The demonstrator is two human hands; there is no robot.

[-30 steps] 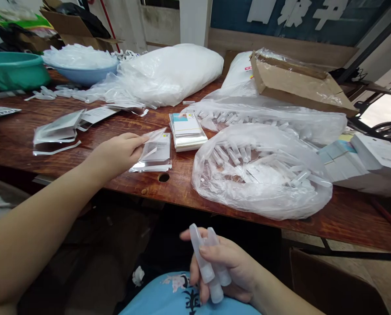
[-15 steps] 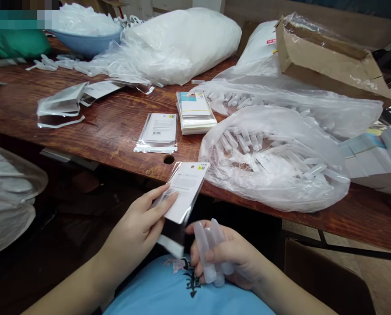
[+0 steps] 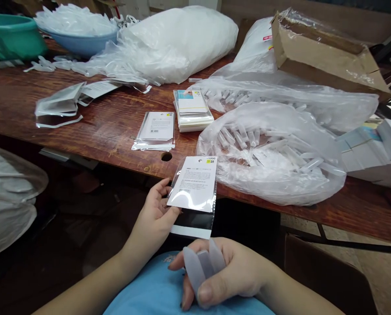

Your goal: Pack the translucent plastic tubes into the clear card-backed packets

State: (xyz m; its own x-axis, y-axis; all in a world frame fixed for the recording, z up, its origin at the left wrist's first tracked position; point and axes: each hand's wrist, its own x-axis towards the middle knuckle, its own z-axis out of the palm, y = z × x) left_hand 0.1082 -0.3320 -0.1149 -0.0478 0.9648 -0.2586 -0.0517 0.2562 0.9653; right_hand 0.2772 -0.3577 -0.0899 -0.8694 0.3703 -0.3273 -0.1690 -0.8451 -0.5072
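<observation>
My left hand [image 3: 158,214] pinches the left edge of a clear plastic packet [image 3: 195,221] with a printed white card [image 3: 193,183] inside. The packet is held off the table's front edge, its white strip toward me. Below it, my right hand [image 3: 230,271] is closed around a few frosted translucent plastic pieces [image 3: 195,267], rounded at the top. Their lower ends are hidden by my thumb and fingers. On the table nearby lie similar carded packets [image 3: 155,127] and a thicker stack of packets [image 3: 193,111]. An open plastic bag [image 3: 270,183] holds many more translucent pieces [image 3: 241,138].
A blue basin [image 3: 80,41] heaped with white pieces and a green basin [image 3: 13,37] stand at the back left. Behind are a large white bag [image 3: 182,41] and a cardboard box [image 3: 326,61]. Bundled cards [image 3: 362,146] sit at right. The table [image 3: 110,144] has a round hole [image 3: 166,156].
My left hand has turned the packet to face me more squarely and shifted it slightly right. My right hand, still around the translucent pieces, has tilted and come a little lower.
</observation>
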